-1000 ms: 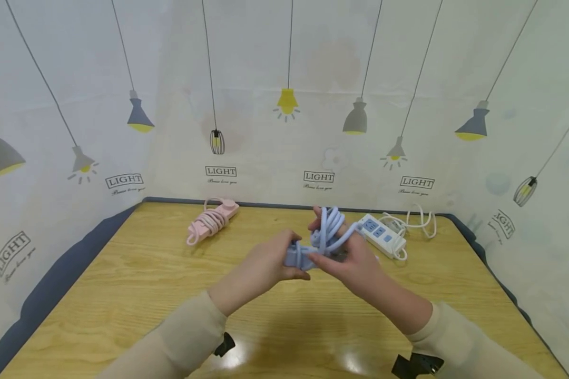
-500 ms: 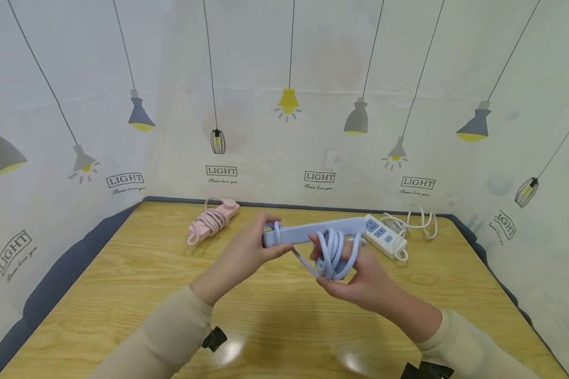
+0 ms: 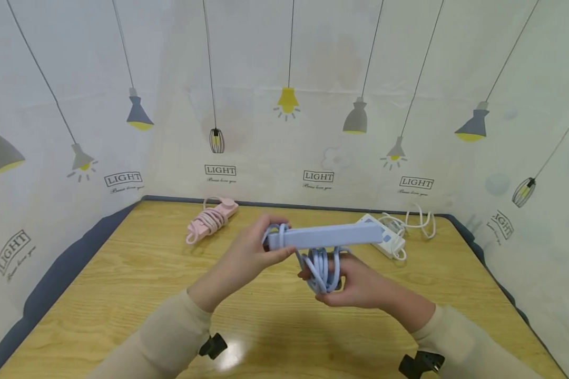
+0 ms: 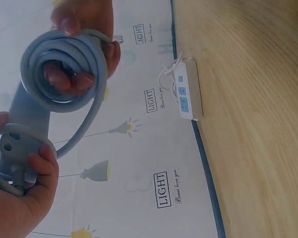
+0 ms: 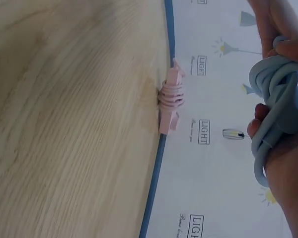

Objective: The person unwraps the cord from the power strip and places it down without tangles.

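A light blue power strip (image 3: 332, 236) is held nearly level above the table, its narrow side facing the head view. My left hand (image 3: 239, 263) grips its left end, where a turn of cord passes round the strip. Just below the strip, my right hand (image 3: 365, 284) holds the coiled blue cord (image 3: 319, 271), with fingers through the loops, as the left wrist view also shows. One strand runs from the coil to the left end. Among the loops in the right wrist view is a smooth blue piece (image 5: 292, 114), apparently the plug, partly hidden by the hand.
A pink power strip (image 3: 213, 220) wrapped in its cord lies at the back left of the wooden table (image 3: 265, 326). At the back right lies a white power strip (image 3: 393, 243) with loose white cord, partly covered by the blue strip. A printed curtain (image 3: 265, 158) surrounds the table.
The blue strip has turned from end-on to lengthwise, pointing right. My hands have moved apart from their close hold, and the coil has dropped lower, below the strip.
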Demonstrator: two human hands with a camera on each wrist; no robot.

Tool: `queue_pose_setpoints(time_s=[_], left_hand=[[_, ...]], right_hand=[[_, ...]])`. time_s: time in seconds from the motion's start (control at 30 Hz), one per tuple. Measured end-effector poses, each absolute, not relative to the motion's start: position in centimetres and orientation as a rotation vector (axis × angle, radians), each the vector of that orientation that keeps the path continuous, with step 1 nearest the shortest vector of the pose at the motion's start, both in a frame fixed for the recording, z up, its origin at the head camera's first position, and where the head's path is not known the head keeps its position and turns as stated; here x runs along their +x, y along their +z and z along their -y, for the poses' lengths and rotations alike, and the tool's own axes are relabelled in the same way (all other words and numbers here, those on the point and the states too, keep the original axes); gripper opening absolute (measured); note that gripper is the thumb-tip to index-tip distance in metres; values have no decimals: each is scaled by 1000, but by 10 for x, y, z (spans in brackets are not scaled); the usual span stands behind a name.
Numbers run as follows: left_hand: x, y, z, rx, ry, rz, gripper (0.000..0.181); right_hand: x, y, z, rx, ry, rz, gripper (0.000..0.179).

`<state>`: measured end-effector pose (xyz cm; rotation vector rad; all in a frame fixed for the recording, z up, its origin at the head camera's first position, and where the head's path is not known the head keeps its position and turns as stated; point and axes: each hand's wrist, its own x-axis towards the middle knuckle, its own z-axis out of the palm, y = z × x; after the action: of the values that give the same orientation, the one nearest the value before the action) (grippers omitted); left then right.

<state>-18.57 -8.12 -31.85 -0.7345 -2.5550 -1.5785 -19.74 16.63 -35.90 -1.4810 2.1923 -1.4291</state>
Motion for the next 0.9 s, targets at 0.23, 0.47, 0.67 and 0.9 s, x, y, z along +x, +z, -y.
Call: queue_pose_setpoints(time_s=[0.23,0.47,0.67,0.9], left_hand=[[-181,-319,81,-866,-1593,2514,46],[-181,-319,85,-978,-1633,2468,47],[-182,-317,87,-1095,-1586,2448,52],[-187,-319,86,-985,-1684,2496,52]], right_hand=[[-207,-367,-167,-1411,-1393,-2133,57],[-215,-357,-168,-1929,-537,-2817,54],[-224,-354,-168,-1907,-448,-3101,27],[-221,-344,-166,-1872,-288,-3228,17]])
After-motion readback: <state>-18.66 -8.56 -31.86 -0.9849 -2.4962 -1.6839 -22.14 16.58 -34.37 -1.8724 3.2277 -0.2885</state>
